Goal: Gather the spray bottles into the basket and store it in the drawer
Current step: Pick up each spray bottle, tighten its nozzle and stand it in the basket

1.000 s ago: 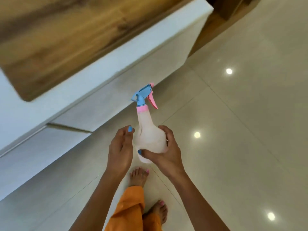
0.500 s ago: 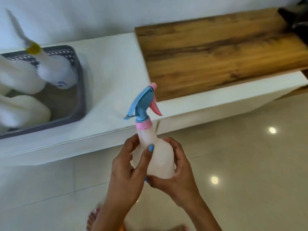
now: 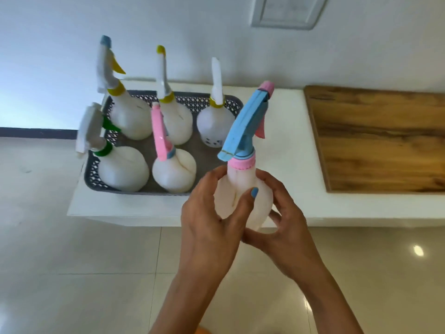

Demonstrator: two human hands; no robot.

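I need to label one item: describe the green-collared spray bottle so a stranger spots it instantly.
Find the grey basket on the white counter. The green-collared spray bottle stands upright in its front left corner. Alone among five there, it has a green collar and trigger.

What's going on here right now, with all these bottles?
A person holds a spray bottle with a blue head upright in both hands, left hand and right hand, in front of a white counter. Five more spray bottles stand in the grey basket on it; the front right corner looks free.
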